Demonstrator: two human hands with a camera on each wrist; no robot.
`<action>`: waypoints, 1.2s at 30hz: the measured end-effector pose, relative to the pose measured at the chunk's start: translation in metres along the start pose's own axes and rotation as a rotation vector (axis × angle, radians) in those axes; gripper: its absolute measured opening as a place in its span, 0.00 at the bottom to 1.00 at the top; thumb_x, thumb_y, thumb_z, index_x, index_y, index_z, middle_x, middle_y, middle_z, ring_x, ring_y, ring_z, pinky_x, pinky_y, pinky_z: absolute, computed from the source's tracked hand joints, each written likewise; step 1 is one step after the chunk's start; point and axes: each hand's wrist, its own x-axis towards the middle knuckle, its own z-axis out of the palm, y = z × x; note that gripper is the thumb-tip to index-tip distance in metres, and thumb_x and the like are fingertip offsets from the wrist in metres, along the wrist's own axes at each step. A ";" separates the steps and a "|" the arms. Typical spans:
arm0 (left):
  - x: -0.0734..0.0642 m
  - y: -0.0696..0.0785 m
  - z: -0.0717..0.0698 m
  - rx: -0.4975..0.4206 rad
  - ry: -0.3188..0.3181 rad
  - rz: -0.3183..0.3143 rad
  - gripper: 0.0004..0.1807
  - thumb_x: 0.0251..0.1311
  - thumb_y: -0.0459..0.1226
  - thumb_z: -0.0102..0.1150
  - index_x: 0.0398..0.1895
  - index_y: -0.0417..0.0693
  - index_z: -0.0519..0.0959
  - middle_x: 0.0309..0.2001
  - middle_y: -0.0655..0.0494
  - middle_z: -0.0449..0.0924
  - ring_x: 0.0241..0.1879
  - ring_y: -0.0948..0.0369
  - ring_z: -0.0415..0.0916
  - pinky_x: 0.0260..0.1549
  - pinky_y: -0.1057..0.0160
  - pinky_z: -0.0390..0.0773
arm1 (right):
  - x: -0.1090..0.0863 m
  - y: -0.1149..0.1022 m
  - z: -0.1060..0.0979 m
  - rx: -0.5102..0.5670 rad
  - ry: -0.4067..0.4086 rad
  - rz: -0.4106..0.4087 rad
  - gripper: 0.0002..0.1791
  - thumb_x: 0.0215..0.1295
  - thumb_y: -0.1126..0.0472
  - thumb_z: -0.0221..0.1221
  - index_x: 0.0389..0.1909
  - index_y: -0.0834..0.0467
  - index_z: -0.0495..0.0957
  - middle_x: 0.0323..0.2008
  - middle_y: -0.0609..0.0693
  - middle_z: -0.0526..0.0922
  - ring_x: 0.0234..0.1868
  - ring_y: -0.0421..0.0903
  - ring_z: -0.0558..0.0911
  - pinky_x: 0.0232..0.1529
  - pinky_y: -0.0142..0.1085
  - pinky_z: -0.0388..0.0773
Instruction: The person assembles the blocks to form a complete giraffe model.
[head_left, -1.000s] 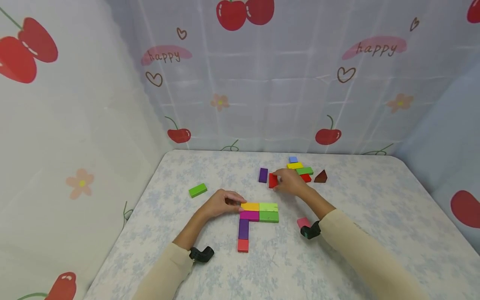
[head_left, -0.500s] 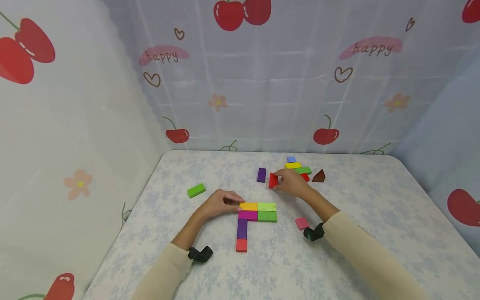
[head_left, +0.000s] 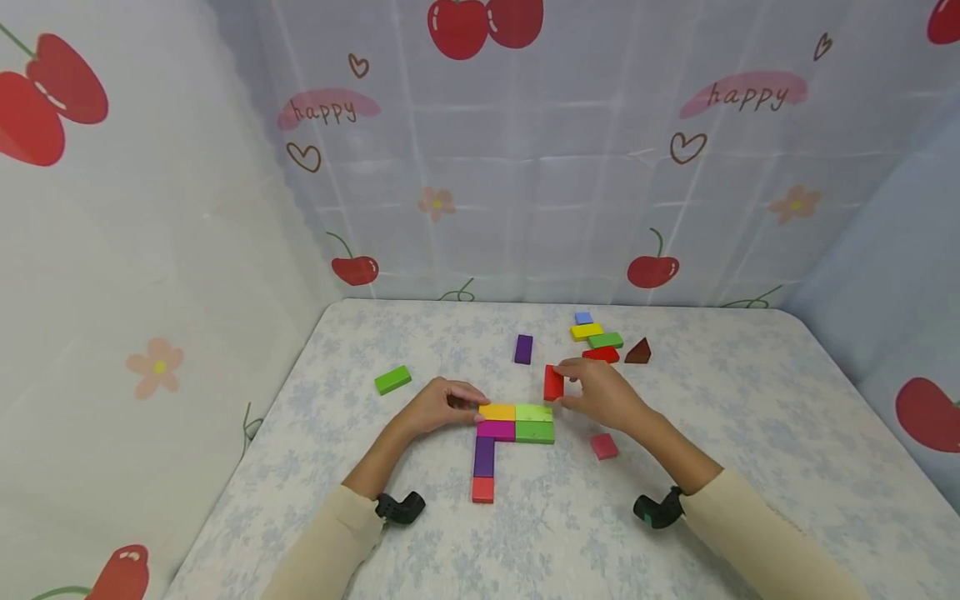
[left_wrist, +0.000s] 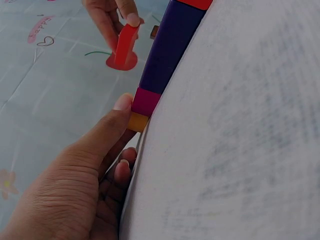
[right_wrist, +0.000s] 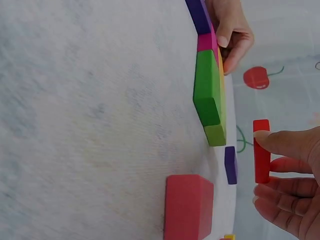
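My right hand (head_left: 603,390) pinches a red block (head_left: 553,383) between thumb and fingers, held up just beyond the right end of a joined shape of flat blocks. The right wrist view shows the red block (right_wrist: 262,151) clear of the table. My left hand (head_left: 438,407) has thumb and index finger at the left end of an orange-yellow block (head_left: 497,412), the thumb also against the magenta block (head_left: 496,431). Beside these lie a lime block (head_left: 534,413) and a green block (head_left: 535,432). A purple block (head_left: 483,457) and a coral-red block (head_left: 483,490) extend toward me.
A pink block (head_left: 604,446) lies beneath my right forearm. Farther back are a purple block (head_left: 523,349), a red block (head_left: 602,354), a green block (head_left: 605,340), a yellow block (head_left: 587,332), a blue block (head_left: 583,318) and a brown triangular block (head_left: 638,352). Another green block (head_left: 393,380) lies left.
The right hand has lifted the red block from beside the back purple block and brought it nearer to me, toward the joined shape. My left hand stays at the shape's left end.
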 end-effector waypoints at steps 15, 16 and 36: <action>0.000 -0.005 0.000 -0.025 -0.014 0.010 0.15 0.58 0.28 0.71 0.49 0.35 0.87 0.48 0.44 0.86 0.40 0.56 0.79 0.36 0.67 0.77 | -0.057 -0.013 0.013 -0.071 -0.017 -0.078 0.29 0.57 0.56 0.75 0.58 0.61 0.83 0.56 0.57 0.84 0.59 0.56 0.81 0.53 0.49 0.80; 0.001 -0.007 0.001 -0.024 -0.013 0.013 0.15 0.58 0.27 0.71 0.49 0.35 0.87 0.48 0.44 0.86 0.40 0.57 0.79 0.36 0.67 0.77 | -0.060 -0.014 0.013 -0.077 -0.017 -0.089 0.28 0.56 0.56 0.75 0.58 0.61 0.83 0.56 0.57 0.84 0.58 0.56 0.81 0.52 0.49 0.81; 0.005 -0.031 0.002 -0.016 0.002 0.050 0.15 0.57 0.29 0.73 0.49 0.40 0.88 0.47 0.49 0.87 0.38 0.61 0.78 0.35 0.67 0.76 | -0.094 -0.029 0.024 -0.074 -0.129 -0.093 0.27 0.55 0.54 0.76 0.55 0.63 0.85 0.52 0.56 0.85 0.55 0.55 0.82 0.52 0.50 0.81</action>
